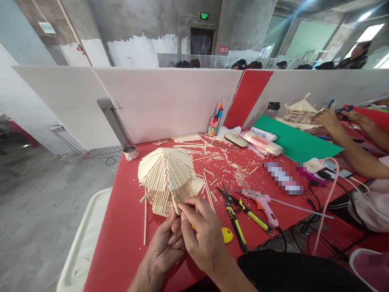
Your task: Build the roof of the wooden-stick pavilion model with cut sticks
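Note:
A wooden stick model (165, 170) with a cone-like roof of thin sticks stands on the red table (112, 227). At its near lower edge, my left hand (168, 243) and my right hand (202, 229) meet. Their fingertips are pinched around a short wooden stick (174, 202) whose upper end lies against the roof's front corner. Under my right hand, a yellow object (227, 235) shows in part. Yellow-and-black pliers (235, 227), a second such tool (253, 215) and a pink glue gun (264, 205) lie to the right.
Loose sticks (187, 140) and shavings lie behind the model. A metal cup (131, 152), a pen holder (213, 129), a glasses case (236, 140) and a green board (298, 140) surround the work area. At the right, a person's hands (328, 119) are near another stick model (300, 111). Cables hang at the table's edge.

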Demonstrator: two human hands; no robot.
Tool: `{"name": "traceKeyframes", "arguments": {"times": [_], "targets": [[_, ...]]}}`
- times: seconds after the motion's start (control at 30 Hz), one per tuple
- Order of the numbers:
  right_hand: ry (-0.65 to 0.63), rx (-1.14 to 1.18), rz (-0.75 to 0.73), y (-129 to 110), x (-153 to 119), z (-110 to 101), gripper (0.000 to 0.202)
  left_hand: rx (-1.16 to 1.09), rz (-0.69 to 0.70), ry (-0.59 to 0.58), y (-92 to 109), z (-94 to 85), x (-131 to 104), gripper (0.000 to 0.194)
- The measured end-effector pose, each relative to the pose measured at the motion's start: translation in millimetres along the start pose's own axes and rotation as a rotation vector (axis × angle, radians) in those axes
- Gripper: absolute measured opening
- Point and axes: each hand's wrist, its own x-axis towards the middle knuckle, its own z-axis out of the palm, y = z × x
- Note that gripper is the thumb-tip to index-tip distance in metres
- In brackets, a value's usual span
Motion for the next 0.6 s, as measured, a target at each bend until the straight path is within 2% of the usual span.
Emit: {"name": "traceKeyframes", "arguments": {"times": [0.6], "targets": [[-0.020, 0.033, 0.019, 0.0, -0.8, -0.8, 0.033, 0.047, 0.028, 0.021, -0.1, 1.6, 0.5, 0.044]]}}
